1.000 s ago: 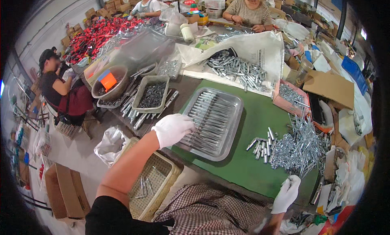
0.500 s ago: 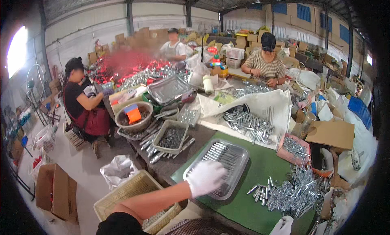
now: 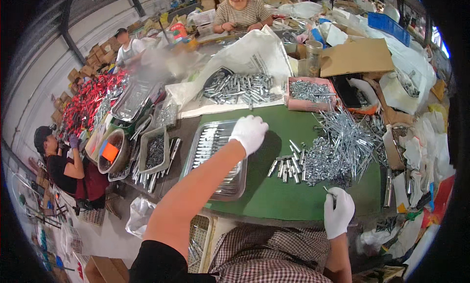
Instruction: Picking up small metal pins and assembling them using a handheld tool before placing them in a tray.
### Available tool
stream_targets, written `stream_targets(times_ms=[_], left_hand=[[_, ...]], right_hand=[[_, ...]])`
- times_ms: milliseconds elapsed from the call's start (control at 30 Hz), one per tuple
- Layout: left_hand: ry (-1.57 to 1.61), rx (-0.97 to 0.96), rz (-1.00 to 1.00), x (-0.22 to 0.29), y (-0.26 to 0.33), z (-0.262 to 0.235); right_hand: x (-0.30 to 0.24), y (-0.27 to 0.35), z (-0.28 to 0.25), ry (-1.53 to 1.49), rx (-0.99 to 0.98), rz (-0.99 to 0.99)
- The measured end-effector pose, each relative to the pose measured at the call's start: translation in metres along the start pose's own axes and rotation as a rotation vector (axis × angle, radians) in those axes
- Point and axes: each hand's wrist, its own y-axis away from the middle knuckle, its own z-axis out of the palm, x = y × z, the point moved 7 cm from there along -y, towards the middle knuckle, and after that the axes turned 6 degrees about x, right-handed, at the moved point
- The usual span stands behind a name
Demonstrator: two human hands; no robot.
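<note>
My left hand [image 3: 249, 134], in a white glove, hovers by the upper right edge of a clear plastic tray [image 3: 236, 191]. Its fingers are curled and hide whatever may be between them. Rows of silver metal sleeves [image 3: 205, 145] lie in the tray. At the front right, my gloved right hand [image 3: 339, 212] is closed, with the tip of a small metal rod [image 3: 326, 188] showing at thumb and fingers. Just beyond it lie a heap of small metal parts [image 3: 323, 160], loose short cylinders [image 3: 288, 166] and a pile of long thin pins [image 3: 350, 136].
A green mat [image 3: 264, 195] covers the table. Behind it are a white sack [image 3: 254, 53] under more cylinders and a pink bin [image 3: 299, 104] of small parts. Tubs of hardware [image 3: 155, 151] stand left. A cardboard sheet [image 3: 357, 58] lies at back right. Several co-workers sit around.
The view has swung right and down. My left hand has moved from over the tray's near part to its upper right edge. My right hand has come fully into view.
</note>
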Motion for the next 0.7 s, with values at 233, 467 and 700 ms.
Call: stream_targets(times_ms=[233,467,700], left_hand=[[0.052,-0.013,-0.467,-0.068,-0.061,0.041],[0.053,-0.091,-0.729,-0.096,-0.064,0.067],[0.295,0.166,-0.413,-0.035,-0.072,0.004]], right_hand=[[-0.015,0.007,-0.019,0.013,0.045,-0.026],[-0.021,0.02,-0.009,0.045,-0.032,-0.064],[-0.002,0.012,-0.002,0.002,-0.005,0.06]])
